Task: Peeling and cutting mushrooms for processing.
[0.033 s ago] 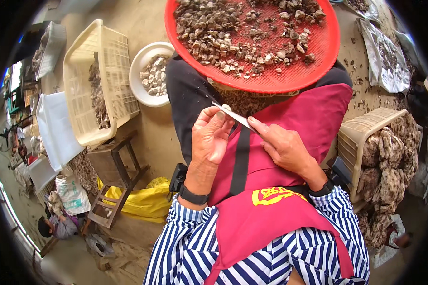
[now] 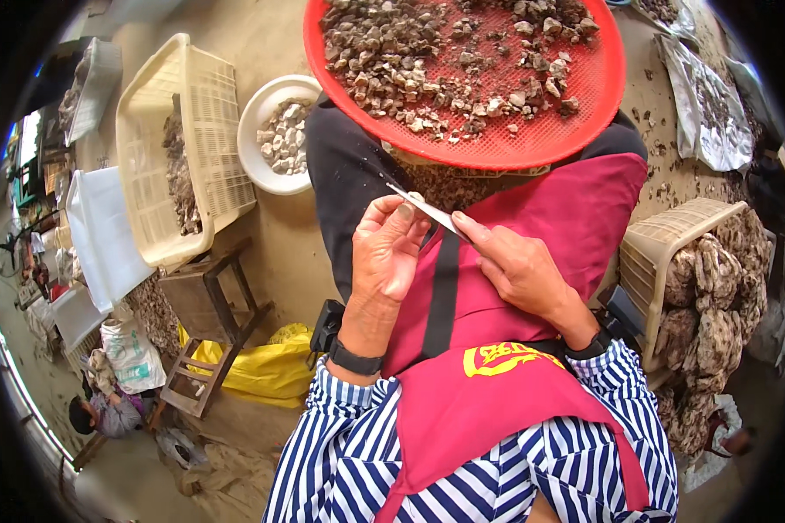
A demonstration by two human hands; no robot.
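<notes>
My right hand (image 2: 519,270) grips a thin grey blade (image 2: 423,207), its index finger lying along the back. My left hand (image 2: 388,253) is raised palm-up beside it, fingertips curled onto the blade near its tip. Both hands hover over my red apron (image 2: 497,349) and dark trousers. Just beyond them a round red perforated tray (image 2: 532,144) rests on my knees, covered with several small brown and grey pieces (image 2: 410,52).
A white bowl (image 2: 254,131) of pale pieces sits left of the tray, next to a cream plastic basket (image 2: 205,122). Below these are a wooden stool (image 2: 209,296) and a yellow bag (image 2: 261,366). Another basket (image 2: 662,253) with brown lumps stands at my right. A person crouches at far lower left (image 2: 105,410).
</notes>
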